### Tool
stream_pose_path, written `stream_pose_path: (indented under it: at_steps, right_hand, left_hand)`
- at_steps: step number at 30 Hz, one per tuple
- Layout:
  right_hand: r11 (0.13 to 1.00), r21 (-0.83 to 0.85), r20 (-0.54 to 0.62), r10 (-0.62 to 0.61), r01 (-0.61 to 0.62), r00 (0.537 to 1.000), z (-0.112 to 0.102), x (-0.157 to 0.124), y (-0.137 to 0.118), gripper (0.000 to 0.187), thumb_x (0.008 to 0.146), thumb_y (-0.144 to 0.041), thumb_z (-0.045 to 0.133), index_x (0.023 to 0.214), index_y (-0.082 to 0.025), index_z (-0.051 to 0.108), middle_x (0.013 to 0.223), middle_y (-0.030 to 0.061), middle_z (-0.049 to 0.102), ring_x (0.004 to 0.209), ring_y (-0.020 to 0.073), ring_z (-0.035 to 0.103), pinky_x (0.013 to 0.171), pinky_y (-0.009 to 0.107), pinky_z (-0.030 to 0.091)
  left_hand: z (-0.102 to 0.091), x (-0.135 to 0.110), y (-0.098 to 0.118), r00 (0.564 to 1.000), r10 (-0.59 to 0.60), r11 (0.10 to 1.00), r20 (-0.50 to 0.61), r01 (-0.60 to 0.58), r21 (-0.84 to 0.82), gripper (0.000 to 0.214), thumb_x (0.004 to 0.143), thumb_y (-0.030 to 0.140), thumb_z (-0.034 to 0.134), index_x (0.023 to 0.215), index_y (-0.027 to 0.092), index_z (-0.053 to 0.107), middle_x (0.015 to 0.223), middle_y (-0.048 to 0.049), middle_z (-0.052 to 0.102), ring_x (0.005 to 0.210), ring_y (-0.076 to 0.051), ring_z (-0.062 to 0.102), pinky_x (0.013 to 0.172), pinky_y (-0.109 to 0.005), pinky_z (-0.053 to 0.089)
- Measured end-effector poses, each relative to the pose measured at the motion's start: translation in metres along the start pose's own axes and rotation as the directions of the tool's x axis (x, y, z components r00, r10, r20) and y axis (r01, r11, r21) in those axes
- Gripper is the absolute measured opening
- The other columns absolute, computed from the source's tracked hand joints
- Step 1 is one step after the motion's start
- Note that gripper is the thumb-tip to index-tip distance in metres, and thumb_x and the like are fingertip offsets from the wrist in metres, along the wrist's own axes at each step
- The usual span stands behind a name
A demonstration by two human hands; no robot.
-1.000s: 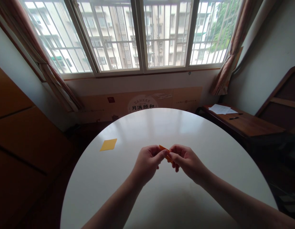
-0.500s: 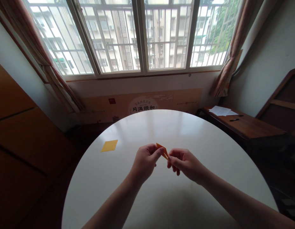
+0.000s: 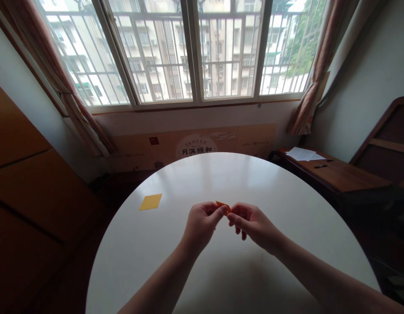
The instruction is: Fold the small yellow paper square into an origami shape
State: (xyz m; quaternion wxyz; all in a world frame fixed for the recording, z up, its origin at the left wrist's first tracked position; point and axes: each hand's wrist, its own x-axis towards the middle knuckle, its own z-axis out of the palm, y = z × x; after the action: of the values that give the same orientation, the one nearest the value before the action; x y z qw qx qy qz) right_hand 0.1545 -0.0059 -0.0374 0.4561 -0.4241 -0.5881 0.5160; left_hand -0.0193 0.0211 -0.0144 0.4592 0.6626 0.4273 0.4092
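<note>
A small folded piece of orange paper (image 3: pixel 223 205) is held above the middle of the white round table (image 3: pixel 149 261). My left hand (image 3: pixel 204 222) is closed on its left part, thumb on the near side. My right hand (image 3: pixel 252 222) pinches its right end between thumb and index finger, the other fingers curled below. The two thumbs are almost touching, and fingers cover much of the paper. To the left, a flat yellow square sheet of paper (image 3: pixel 150 202) lies on the table, apart from both hands.
On the right, a brown wooden side table (image 3: pixel 352 176) carries white papers (image 3: pixel 303 154) and a small dark item (image 3: pixel 320 166). A wooden cabinet (image 3: pixel 32 187) stands at the left. A printed cardboard panel (image 3: pixel 251 137) leans under the barred window.
The orange paper has tilted flatter, and less of it shows between the fingers. My left hand has shifted slightly right, bringing the thumbs closer. The view has moved a little.
</note>
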Motion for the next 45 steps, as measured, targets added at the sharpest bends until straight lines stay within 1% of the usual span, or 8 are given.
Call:
stream_pose_path:
  at_steps: [6, 12, 18, 23, 27, 32, 37, 45]
  right_hand:
    - [1.0, -0.007, 0.0, 0.004, -0.004, 1.0, 0.002, 0.001, 0.006, 0.035, 0.086, -0.05, 0.069, 0.084, -0.014, 0.066, 0.071, 0.002, 0.065, 0.055, 0.0112, 0.057, 0.042, 0.019, 0.043]
    - [0.999, 0.039, 0.049, 0.0, -0.002, 0.999, 0.002, 0.001, 0.006, 0.032, 0.086, -0.046, 0.071, 0.08, -0.014, 0.066, 0.071, 0.002, 0.066, 0.056, 0.0112, 0.058, 0.043, 0.019, 0.043]
    - [0.999, 0.042, 0.067, 0.012, -0.015, 0.998, 0.004, 0.0, 0.004, 0.035, 0.086, -0.047, 0.07, 0.081, -0.013, 0.068, 0.075, 0.0044, 0.067, 0.059, 0.0127, 0.06, 0.044, 0.02, 0.045]
    - [0.99, 0.104, 0.039, 0.089, -0.093, 0.995, 0.006, -0.001, -0.002, 0.04, 0.082, -0.052, 0.072, 0.078, -0.012, 0.069, 0.071, 0.0038, 0.065, 0.056, 0.0123, 0.058, 0.042, 0.02, 0.043]
    - [0.964, 0.199, 0.032, 0.172, -0.175, 0.985, 0.007, 0.0, -0.005, 0.039, 0.077, -0.051, 0.075, 0.078, -0.013, 0.069, 0.071, 0.0038, 0.065, 0.055, 0.012, 0.057, 0.043, 0.021, 0.043]
    - [0.931, 0.284, 0.045, 0.224, -0.227, 0.974, 0.006, -0.001, -0.004, 0.033, 0.077, -0.046, 0.075, 0.076, -0.014, 0.068, 0.07, 0.0034, 0.065, 0.054, 0.0118, 0.057, 0.043, 0.021, 0.042]
    - [0.926, 0.299, 0.049, 0.227, -0.231, 0.973, 0.005, -0.003, -0.005, 0.031, 0.077, -0.044, 0.074, 0.077, -0.014, 0.068, 0.069, 0.0029, 0.065, 0.054, 0.0118, 0.058, 0.044, 0.021, 0.042]
    - [0.938, 0.258, 0.056, 0.224, -0.231, 0.973, 0.007, -0.002, -0.004, 0.033, 0.076, -0.046, 0.074, 0.075, -0.013, 0.067, 0.067, 0.0032, 0.065, 0.054, 0.0127, 0.059, 0.043, 0.021, 0.043]
  left_hand:
    - [0.001, 0.002, 0.002, 0.998, -0.06, 0.997, -0.016, 0.059, -0.046, 0.045, 0.082, 0.054, 0.062, 0.066, 0.013, 0.068, 0.05, 0.002, 0.05, 0.044, -0.01, 0.044, 0.04, -0.02, 0.037]
    - [0.001, 0.002, 0.003, 0.989, -0.146, 0.979, 0.003, 0.145, -0.139, 0.04, 0.077, 0.051, 0.066, 0.068, 0.012, 0.067, 0.049, 0.0024, 0.05, 0.043, -0.009, 0.044, 0.04, -0.02, 0.036]
    - [0.003, 0.002, 0.002, 0.993, -0.121, 0.986, 0.008, 0.121, -0.115, 0.038, 0.078, 0.048, 0.067, 0.067, 0.012, 0.068, 0.053, -0.0007, 0.058, 0.045, -0.009, 0.046, 0.041, -0.02, 0.037]
    - [0.003, 0.002, 0.003, 0.989, -0.144, 0.979, 0.026, 0.147, -0.14, 0.038, 0.077, 0.049, 0.068, 0.067, 0.012, 0.069, 0.051, -0.0002, 0.055, 0.046, -0.01, 0.046, 0.04, -0.019, 0.037]
    - [0.001, 0.004, 0.004, 0.978, -0.209, 0.952, -0.02, 0.199, -0.231, 0.037, 0.074, 0.049, 0.07, 0.069, 0.012, 0.068, 0.052, 0.0016, 0.051, 0.045, -0.009, 0.044, 0.039, -0.019, 0.037]
    - [-0.001, 0.005, 0.003, 0.974, -0.223, 0.941, -0.051, 0.201, -0.271, 0.034, 0.073, 0.047, 0.07, 0.074, 0.013, 0.069, 0.068, -0.0022, 0.057, 0.054, -0.01, 0.047, 0.038, -0.017, 0.037]
    - [-0.001, 0.003, 0.005, 0.967, -0.25, 0.927, 0.051, 0.254, -0.276, 0.036, 0.069, 0.044, 0.075, 0.082, 0.011, 0.072, 0.067, -0.0042, 0.06, 0.058, -0.012, 0.048, 0.039, -0.017, 0.038]
    - [-0.003, 0.005, 0.004, 0.962, -0.273, 0.922, 0.017, 0.266, -0.28, 0.025, 0.068, 0.037, 0.074, 0.075, 0.013, 0.07, 0.059, -0.0008, 0.055, 0.055, -0.011, 0.047, 0.038, -0.017, 0.037]
